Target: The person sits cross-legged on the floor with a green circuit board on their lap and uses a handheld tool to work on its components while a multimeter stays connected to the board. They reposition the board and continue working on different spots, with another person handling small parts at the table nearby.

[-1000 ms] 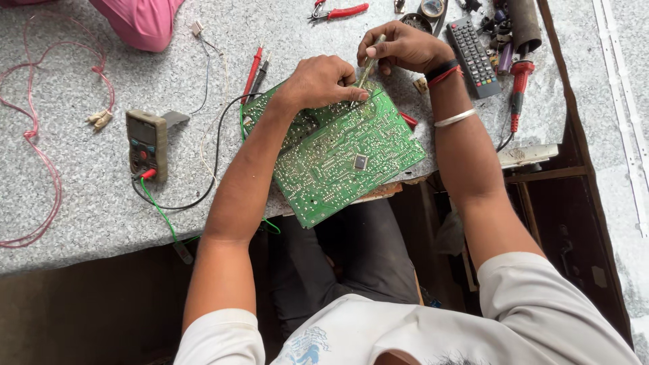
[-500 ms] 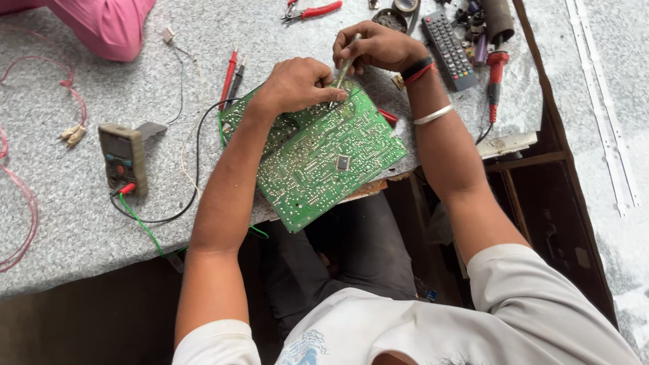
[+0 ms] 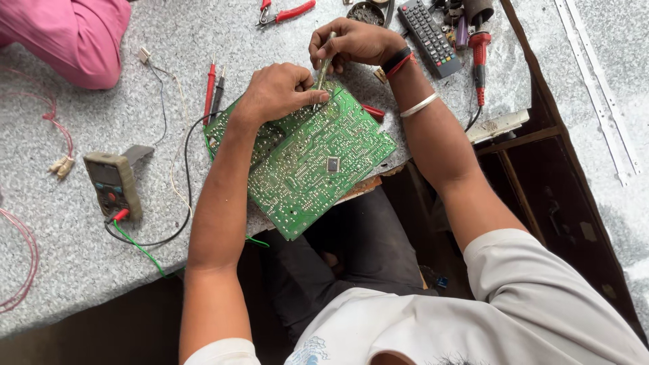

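Tweezers point(image 3: 323, 71) pinched in the right hand point(image 3: 351, 42) touch down near the far edge of the green circuit board point(image 3: 307, 159), which lies solder side up on the speckled worktop point(image 3: 81, 263) and overhangs its near edge above the person's lap. The left hand point(image 3: 277, 91) rests on the board's far corner, fingers curled and pressing it flat — closed on nothing that shows. This looks like the picking or probing of a single joint. Any further move calls for a steady tip and a still board, since neighbouring solder points sit close. A multimeter point(image 3: 113, 184) lies well to the left, its probes point(image 3: 213, 94) idle beside the board.
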A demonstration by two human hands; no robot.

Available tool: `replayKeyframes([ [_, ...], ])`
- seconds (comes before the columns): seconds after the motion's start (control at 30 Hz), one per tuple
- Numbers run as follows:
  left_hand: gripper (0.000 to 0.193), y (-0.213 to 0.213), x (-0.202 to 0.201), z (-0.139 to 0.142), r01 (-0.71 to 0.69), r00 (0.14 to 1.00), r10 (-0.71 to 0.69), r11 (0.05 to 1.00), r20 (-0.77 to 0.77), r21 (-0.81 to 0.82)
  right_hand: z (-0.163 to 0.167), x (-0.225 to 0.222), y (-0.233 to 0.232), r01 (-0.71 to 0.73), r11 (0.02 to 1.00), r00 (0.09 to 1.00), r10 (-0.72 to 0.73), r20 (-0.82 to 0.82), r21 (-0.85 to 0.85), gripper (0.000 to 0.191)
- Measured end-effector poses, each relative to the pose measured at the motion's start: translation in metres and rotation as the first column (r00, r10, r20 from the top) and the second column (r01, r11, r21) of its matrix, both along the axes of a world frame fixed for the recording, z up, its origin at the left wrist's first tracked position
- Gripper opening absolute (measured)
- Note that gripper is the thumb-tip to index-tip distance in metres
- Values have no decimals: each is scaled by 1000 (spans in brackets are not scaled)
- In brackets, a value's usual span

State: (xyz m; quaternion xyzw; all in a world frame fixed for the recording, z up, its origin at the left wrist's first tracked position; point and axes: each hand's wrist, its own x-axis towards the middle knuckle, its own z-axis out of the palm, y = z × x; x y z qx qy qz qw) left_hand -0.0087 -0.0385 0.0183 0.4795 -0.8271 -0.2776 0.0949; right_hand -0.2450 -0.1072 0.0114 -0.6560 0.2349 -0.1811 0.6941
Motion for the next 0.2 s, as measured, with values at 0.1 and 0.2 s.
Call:
replayKeyframes([
  [0.1, 55, 1, 0, 2, 8, 1000, -8, 1000, -17, -12, 0, 0, -1, 8, 1000, 1000, -8, -13, -2, 14],
  [0.2, 55, 2, -1, 4, -7, 1000, 7, 1000, -9, 1, 1, 0, -2, 27, 1000, 998, -28, -58, -16, 14],
])
